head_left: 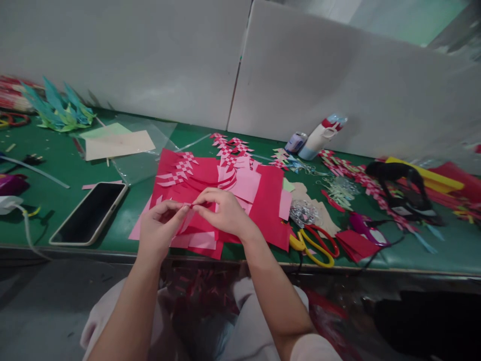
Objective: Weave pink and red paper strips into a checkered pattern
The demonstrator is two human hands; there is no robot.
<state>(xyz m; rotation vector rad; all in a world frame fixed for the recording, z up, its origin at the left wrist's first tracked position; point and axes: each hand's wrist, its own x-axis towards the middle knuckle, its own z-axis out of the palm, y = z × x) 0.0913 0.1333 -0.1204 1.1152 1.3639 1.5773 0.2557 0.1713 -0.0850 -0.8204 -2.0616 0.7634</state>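
Holding a small pink strip (191, 206) above the near half of the red paper (268, 200), pinched between thumb and fingers of the left hand (160, 225) and also of the right hand (224, 213), with both sets of fingertips close together. Cannot tell the strip's full length, partly hidden by the fingers. Can see pale pink sheets (246, 183) lying on the red paper, and a woven checkered chain (183, 167) resting on its far left part. At its far edge, can make out another checkered chain (225, 146). Left of the red paper, see a phone (90, 213) lying face up; past its far left corner, a beige card (120, 145) and a teal folded-paper piece (56, 106). By its near right corner, find scissors (323, 256) with a yellow handle; just right of its edge, a heap of small shiny pieces (302, 213). Beyond its far right corner, notice a can (296, 142) and a white bottle (317, 140) just beside it.
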